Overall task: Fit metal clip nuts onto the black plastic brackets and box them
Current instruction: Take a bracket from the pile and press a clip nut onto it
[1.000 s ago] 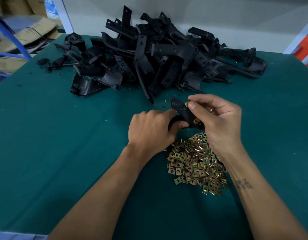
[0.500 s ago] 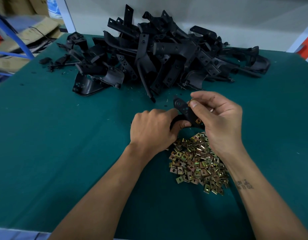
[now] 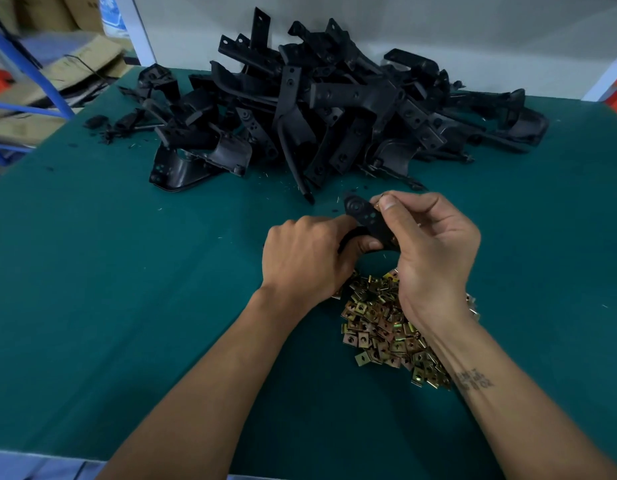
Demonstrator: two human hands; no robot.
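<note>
I hold one black plastic bracket (image 3: 364, 216) above the green table, between both hands. My left hand (image 3: 307, 261) grips its lower end with curled fingers and thumb. My right hand (image 3: 435, 251) pinches the bracket's upper edge between thumb and fingers, where a small brass clip nut (image 3: 377, 203) shows at the fingertips. A heap of brass clip nuts (image 3: 380, 323) lies on the table under my right wrist. A big pile of black brackets (image 3: 321, 105) covers the far side of the table.
The green table mat (image 3: 127, 271) stretches to the left and right of my arms. Small black scraps (image 3: 102, 124) lie at the far left. Cardboard (image 3: 57, 74) and a blue rack frame (image 3: 26, 74) stand beyond the left edge. A white wall backs the table.
My hands and the bracket kept nearly the same place. The right thumb and fingers shifted slightly along the bracket's upper edge. The camera view drifted a little.
</note>
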